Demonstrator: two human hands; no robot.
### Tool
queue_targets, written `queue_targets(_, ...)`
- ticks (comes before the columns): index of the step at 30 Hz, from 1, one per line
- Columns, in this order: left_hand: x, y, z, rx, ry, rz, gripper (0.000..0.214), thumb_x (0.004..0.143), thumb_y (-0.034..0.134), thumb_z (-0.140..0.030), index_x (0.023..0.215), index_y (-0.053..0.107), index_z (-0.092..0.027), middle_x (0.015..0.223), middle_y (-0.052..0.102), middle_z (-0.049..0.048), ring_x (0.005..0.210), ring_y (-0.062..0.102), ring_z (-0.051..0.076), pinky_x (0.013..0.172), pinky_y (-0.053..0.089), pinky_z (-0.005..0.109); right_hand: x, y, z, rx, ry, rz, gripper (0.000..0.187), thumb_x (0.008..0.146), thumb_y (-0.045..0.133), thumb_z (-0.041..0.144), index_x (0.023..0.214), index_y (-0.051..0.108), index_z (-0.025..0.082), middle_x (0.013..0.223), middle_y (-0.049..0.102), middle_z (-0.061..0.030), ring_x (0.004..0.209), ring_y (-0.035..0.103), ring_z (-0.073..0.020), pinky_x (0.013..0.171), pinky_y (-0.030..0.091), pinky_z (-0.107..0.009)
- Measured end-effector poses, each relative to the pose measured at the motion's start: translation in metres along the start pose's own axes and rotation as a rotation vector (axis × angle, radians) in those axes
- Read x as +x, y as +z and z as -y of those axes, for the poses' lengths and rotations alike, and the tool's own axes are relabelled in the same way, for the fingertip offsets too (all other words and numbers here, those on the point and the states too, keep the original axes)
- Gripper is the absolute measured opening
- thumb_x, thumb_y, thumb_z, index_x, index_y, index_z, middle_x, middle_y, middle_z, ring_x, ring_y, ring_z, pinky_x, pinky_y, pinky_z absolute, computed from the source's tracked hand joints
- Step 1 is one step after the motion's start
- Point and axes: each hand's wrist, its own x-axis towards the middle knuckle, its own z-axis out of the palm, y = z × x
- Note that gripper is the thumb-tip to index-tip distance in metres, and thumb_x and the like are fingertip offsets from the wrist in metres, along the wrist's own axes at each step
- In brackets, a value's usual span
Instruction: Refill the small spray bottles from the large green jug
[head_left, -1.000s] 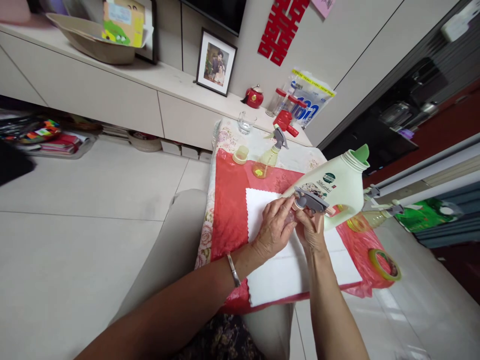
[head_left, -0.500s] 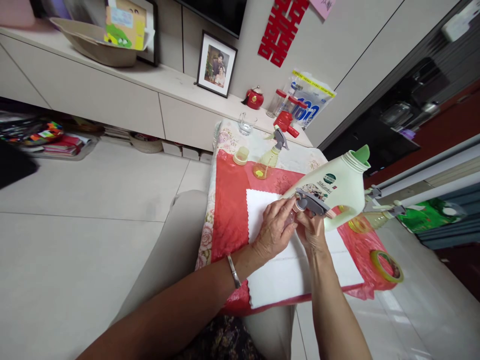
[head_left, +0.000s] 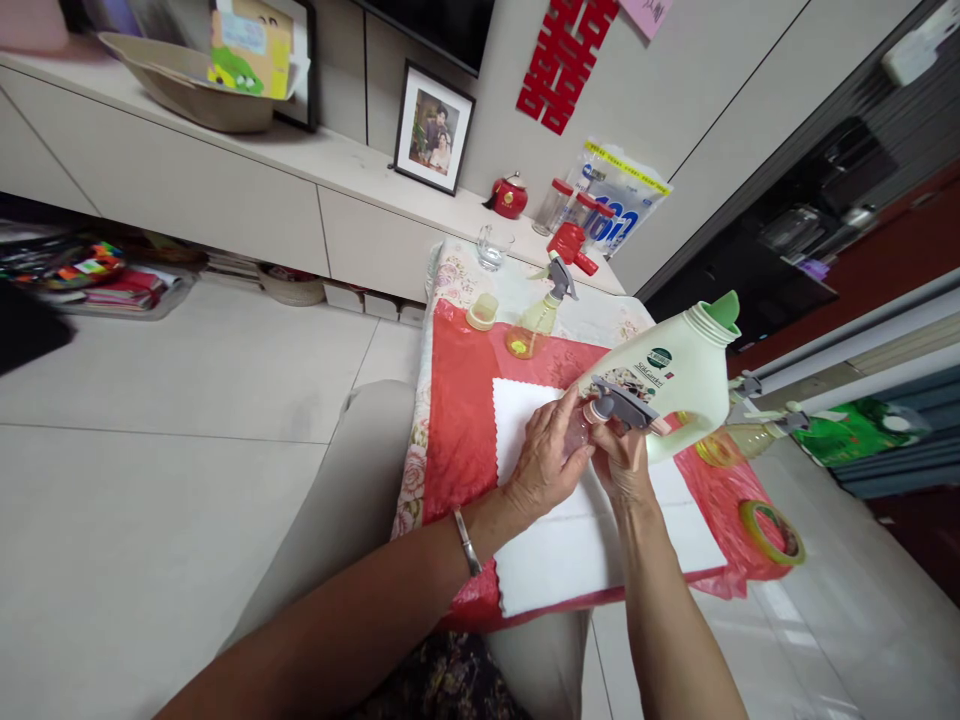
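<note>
Over a white cloth (head_left: 559,545) on a red plastic sheet (head_left: 461,400), both my hands meet around a small clear spray bottle (head_left: 577,432). My left hand (head_left: 544,460) is wrapped round its body. My right hand (head_left: 626,460) grips the grey trigger spray head (head_left: 624,403) at its neck. Just behind them a pale green detergent jug (head_left: 667,370) lies tilted, its open spout pointing right.
A yellow-filled spray bottle (head_left: 536,318), a small cup (head_left: 481,310) and a glass (head_left: 491,245) stand further back on the small table. Two more spray bottles (head_left: 757,425) and a tape roll (head_left: 772,530) lie at the right edge. A low cabinet (head_left: 225,190) runs along the wall.
My left fingers have shifted slightly round the small bottle; the hands and spray head stay in the same spot.
</note>
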Motion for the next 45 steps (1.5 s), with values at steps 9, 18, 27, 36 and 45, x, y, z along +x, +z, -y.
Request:
queue_targets(9, -0.001, 0.000, 0.001, -0.014, 0.001, -0.025, 0.076, 0.088, 0.059, -0.023, 0.155, 0.021, -0.022, 0.146, 0.051, 0.0159, 0.131, 0.051, 0.029, 0.110, 0.043, 0.050, 0.003, -0.006, 0.006, -0.021, 0.103, 0.042, 0.057, 0.061, 0.087, 0.052, 0.108, 0.066, 0.027, 0.112, 0.067, -0.0030, 0.109, 0.062, -0.0238, 0.102, 0.050, -0.044)
queue_targets(18, 0.002, -0.005, -0.002, -0.087, -0.026, -0.002, 0.078, 0.085, 0.061, -0.027, 0.154, 0.025, -0.020, 0.140, 0.058, 0.0156, 0.129, 0.055, 0.029, 0.110, 0.043, 0.049, 0.003, -0.015, 0.017, -0.106, 0.108, 0.072, 0.054, 0.060, 0.089, 0.028, 0.110, 0.069, 0.024, 0.111, 0.068, -0.0046, 0.108, 0.062, -0.0233, 0.091, 0.056, -0.039)
queue_targets(27, 0.008, -0.011, 0.008, -0.220, -0.392, -0.198, 0.046, 0.093, 0.047, -0.028, 0.138, 0.050, -0.018, 0.135, 0.060, 0.0143, 0.126, 0.056, 0.026, 0.107, 0.046, 0.045, -0.008, -0.020, 0.047, -0.104, 0.023, -0.084, 0.045, 0.055, 0.090, 0.029, 0.094, 0.067, 0.024, 0.104, 0.067, -0.0027, 0.108, 0.061, -0.0223, 0.096, 0.054, -0.036)
queue_targets(36, 0.005, -0.004, 0.013, -0.242, -0.477, -0.152, 0.047, 0.086, 0.056, -0.020, 0.132, 0.050, -0.018, 0.126, 0.063, 0.0132, 0.107, 0.063, 0.021, 0.090, 0.053, 0.039, -0.065, -0.079, 0.090, -0.270, 0.026, -0.343, 0.042, 0.058, 0.089, 0.027, 0.093, 0.068, 0.019, 0.093, 0.066, -0.0042, 0.082, 0.063, -0.0159, 0.066, 0.056, -0.025)
queue_targets(45, 0.004, -0.003, 0.016, -0.242, -0.540, -0.097, 0.050, 0.082, 0.054, -0.021, 0.131, 0.050, -0.018, 0.131, 0.059, 0.0137, 0.103, 0.064, 0.021, 0.087, 0.051, 0.038, -0.067, -0.217, 0.100, -0.461, 0.033, -0.779, 0.027, 0.097, 0.060, 0.035, 0.109, 0.060, 0.010, 0.100, 0.061, -0.0047, 0.084, 0.060, -0.0111, 0.074, 0.056, -0.026)
